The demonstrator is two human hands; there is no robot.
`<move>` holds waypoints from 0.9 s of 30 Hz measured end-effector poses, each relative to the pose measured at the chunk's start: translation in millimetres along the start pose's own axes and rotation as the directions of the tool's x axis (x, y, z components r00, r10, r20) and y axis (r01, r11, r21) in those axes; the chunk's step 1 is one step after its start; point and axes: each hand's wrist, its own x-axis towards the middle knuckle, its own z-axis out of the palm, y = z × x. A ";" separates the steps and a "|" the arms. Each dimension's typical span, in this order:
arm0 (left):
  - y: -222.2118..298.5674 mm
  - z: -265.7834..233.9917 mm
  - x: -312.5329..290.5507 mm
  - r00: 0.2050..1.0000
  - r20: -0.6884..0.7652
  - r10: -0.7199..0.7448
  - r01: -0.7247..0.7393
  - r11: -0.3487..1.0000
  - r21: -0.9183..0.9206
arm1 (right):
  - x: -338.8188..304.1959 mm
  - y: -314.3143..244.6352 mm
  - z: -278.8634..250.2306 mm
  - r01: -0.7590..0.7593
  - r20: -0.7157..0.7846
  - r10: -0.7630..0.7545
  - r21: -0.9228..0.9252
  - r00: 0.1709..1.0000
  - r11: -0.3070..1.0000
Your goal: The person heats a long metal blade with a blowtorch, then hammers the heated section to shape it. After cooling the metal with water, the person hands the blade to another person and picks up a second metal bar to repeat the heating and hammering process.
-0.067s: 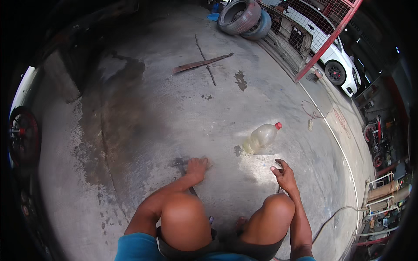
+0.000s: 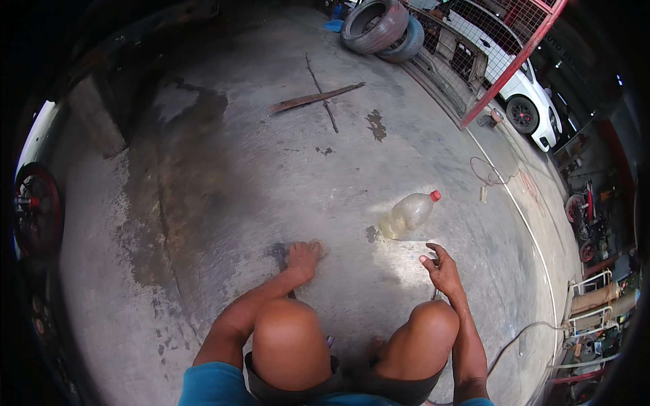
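Little has shifted since the earlier frame: both hands sit where they were and the bottle has not moved.

Left hand (image 2: 302, 257) is pressed down on a dark rag (image 2: 279, 252) on the concrete floor (image 2: 223, 169), fingers (image 2: 313, 247) curled together over the cloth. The rag looks thin, limp and possibly damp; I judge it will bunch and drag rather than slide cleanly, and is best gripped by gathering a fold at its middle.

Right hand (image 2: 441, 269) hovers just above the floor, holding nothing that I can make out; its fingers are loosely bent and slightly apart, the thumb out to the side.

Plastic bottle (image 2: 408, 214) lies on its side near the right hand, not touching it, red cap (image 2: 435, 195) pointing away from the person. It is clear with a yellowish tint; how much liquid is inside I cannot tell. Judged light, thin-walled and easily dented, prone to rolling; the neck below the cap offers the firmest hold.

A small wet patch (image 2: 372, 233) marks the floor at the bottle's base. Two stacked tyres (image 2: 379, 27) and a crossed pair of metal strips (image 2: 318, 98) lie well apart at the far side.
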 end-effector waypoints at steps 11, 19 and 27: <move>-110.1 -36.9 3.1 0.959 -0.249 -0.135 0.158 0.985 0.074 | 66.9 -134.1 -5.9 0.320 0.355 -0.200 -0.320 0.913 0.892; -115.2 -128.2 -21.8 0.973 -0.177 -0.148 0.131 0.986 -0.105 | 154.9 -126.9 48.1 0.430 0.571 -0.096 -0.486 0.815 0.761; -159.9 -222.9 -42.0 0.957 -0.147 -0.251 0.247 0.968 -0.042 | 251.0 -81.4 157.5 0.336 0.587 0.035 -0.510 0.809 0.792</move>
